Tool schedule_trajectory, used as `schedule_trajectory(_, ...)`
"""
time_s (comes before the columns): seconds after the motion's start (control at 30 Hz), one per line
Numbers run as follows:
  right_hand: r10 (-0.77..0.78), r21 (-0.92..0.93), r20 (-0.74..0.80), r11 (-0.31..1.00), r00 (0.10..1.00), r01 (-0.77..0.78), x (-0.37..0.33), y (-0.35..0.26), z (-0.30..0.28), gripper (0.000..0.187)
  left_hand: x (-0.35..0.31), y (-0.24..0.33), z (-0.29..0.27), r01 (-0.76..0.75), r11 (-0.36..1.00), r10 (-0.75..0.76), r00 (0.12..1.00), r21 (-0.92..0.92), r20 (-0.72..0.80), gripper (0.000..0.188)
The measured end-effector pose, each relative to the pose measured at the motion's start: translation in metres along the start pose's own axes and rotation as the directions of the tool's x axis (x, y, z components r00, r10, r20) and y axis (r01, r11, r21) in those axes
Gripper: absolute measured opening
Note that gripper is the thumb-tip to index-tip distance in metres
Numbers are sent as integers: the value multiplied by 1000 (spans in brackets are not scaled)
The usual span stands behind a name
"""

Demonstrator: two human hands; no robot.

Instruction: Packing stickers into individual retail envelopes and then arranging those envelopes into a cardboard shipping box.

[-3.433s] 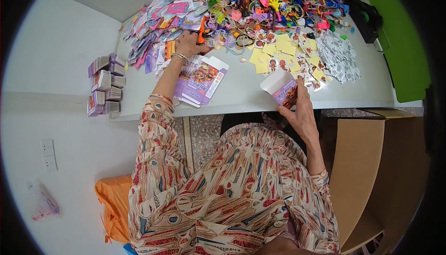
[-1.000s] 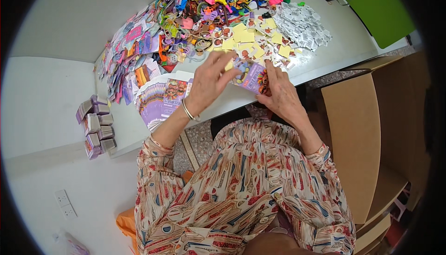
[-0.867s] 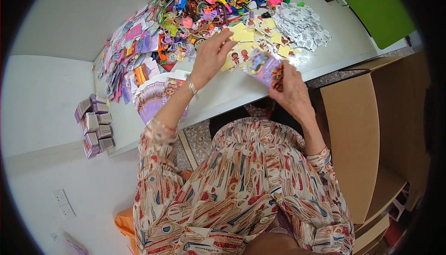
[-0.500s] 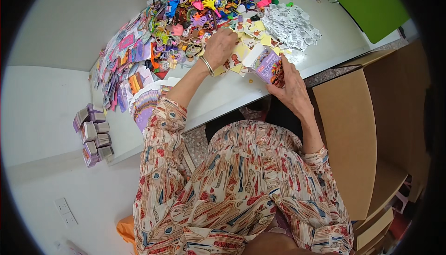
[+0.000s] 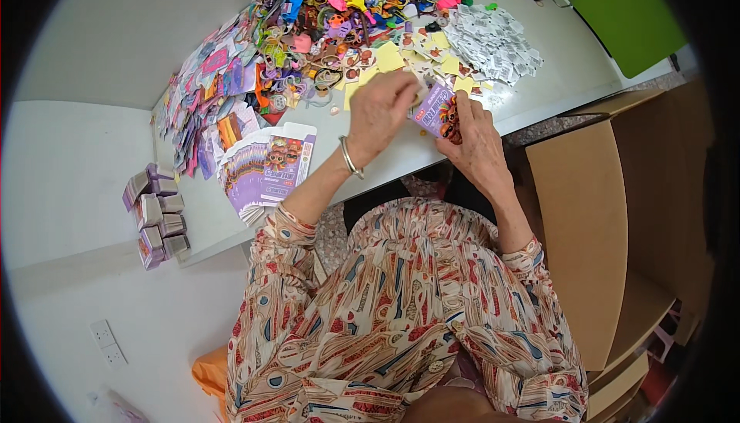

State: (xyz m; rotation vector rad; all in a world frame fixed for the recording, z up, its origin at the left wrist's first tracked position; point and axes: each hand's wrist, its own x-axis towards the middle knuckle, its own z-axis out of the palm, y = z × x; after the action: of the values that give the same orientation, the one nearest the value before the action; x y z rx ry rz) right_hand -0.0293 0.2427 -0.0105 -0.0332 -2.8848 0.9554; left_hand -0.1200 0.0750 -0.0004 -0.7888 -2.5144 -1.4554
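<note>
A person in a patterned top works at a white counter (image 5: 566,76). The right hand (image 5: 479,136) grips a small purple box (image 5: 438,112) near the counter's front edge, thumb below and fingers along its far side. The left hand (image 5: 381,113) is narrowed to a pinch at the box's upper left end; whether it holds a flap or a card cannot be told. Just beyond lie yellow square cards (image 5: 390,57) and, to their right, white slips (image 5: 493,43). Flat purple cartons (image 5: 245,170) fan out at left. The step in hand appears to be filling or closing the box; the next move calls for a steady right grip and precise left fingertips at that end.
</note>
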Motion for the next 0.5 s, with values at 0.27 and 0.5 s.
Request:
schedule_trajectory(0.27,35,46,30,998,999,-36,-2,3,-2,79,3,-7,-9,-156,988,156,987,21,-23,14)
schedule_trajectory(0.5,54,68,70,996,996,-58,-2,1,-3,81,27,-107,-96,134,756,-179,984,641,6,18)
